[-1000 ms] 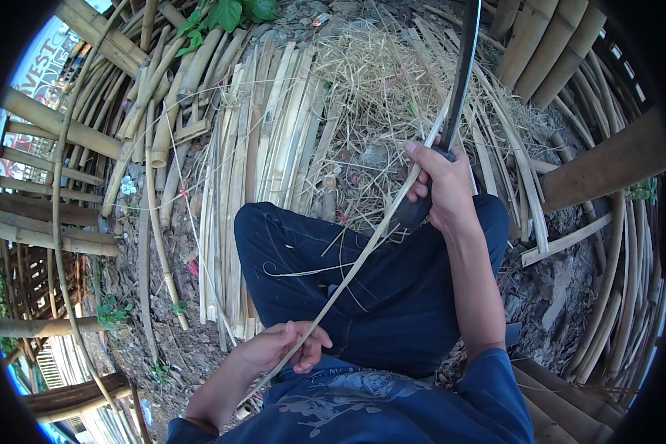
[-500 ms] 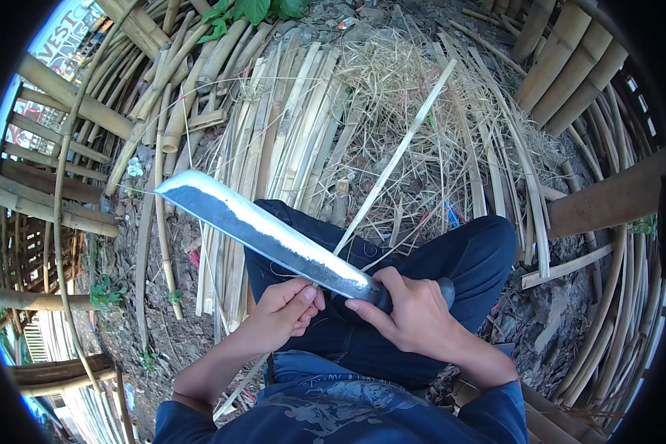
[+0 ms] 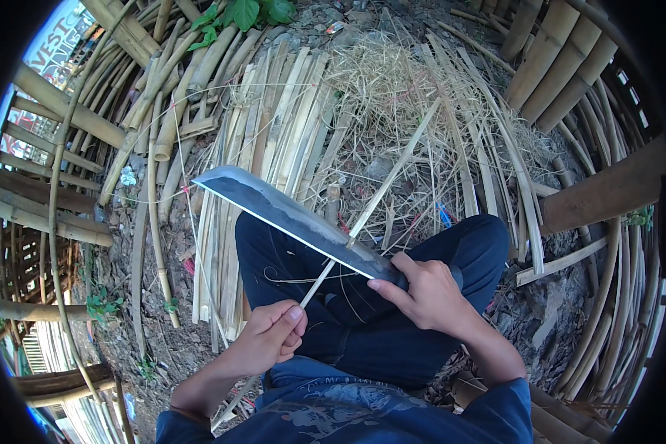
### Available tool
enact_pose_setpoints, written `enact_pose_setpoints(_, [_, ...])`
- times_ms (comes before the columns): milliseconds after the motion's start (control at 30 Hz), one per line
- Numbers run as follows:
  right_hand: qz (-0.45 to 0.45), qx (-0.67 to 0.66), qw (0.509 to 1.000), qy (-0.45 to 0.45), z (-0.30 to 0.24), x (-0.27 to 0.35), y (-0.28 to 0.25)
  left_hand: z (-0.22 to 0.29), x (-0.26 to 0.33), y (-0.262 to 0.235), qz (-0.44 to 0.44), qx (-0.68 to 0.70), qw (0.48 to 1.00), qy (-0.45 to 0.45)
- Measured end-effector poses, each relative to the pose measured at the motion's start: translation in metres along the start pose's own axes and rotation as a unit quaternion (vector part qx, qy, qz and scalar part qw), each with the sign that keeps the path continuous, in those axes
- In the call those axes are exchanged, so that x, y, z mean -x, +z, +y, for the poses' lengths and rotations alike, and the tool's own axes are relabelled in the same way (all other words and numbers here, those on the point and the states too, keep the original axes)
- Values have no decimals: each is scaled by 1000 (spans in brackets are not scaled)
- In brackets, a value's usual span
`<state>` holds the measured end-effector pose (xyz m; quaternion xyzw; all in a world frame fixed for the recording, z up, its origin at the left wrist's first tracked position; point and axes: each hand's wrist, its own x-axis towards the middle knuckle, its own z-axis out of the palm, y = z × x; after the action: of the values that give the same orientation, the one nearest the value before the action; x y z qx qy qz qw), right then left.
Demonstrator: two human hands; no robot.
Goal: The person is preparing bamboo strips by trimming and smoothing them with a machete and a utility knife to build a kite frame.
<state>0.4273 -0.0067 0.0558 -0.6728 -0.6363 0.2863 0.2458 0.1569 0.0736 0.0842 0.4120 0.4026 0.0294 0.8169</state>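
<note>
As the L hand [image 3: 275,333], grip clenched round a bamboo strip [image 3: 392,175], holds it over the lap [image 3: 355,322], the R hand [image 3: 431,296] grasps a knife [image 3: 292,218] crossing it. Strip looks light, springy, prob. splintery; best held on the near side, w/ fingers clear of the knife.

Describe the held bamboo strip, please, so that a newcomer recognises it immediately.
Start from the dark trousers, lower centre. Across them, the machete slants leftward from the right hand, covering a short stretch of a pale bamboo strip that runs from the left hand toward the straw-like shavings. Unlike the bamboo slats on the ground, this strip is gripped.
</note>
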Motion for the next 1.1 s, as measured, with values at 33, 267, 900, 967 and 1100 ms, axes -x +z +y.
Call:
enact_pose_setpoints(33, [2,2,1000,0,0,-1,0,0,2,-1,2,8,1000,-16])
enact_pose_setpoints(267, [44,37,995,80,25,-2,-24,5,35,-12,35,29,997,-63])
enact_pose_setpoints(900, [35,32,995,-85,-23,5,20,-12,-2,17,58,22,998,17])
enact_pose_setpoints(967, [29,21,997,-72,-19,3,14,-13,-1,19,82,-21,996,30])
enact_pose_setpoints(1100, [19,15,997,-77,-12,1,6,-18,1,17,189,-232,949,104])
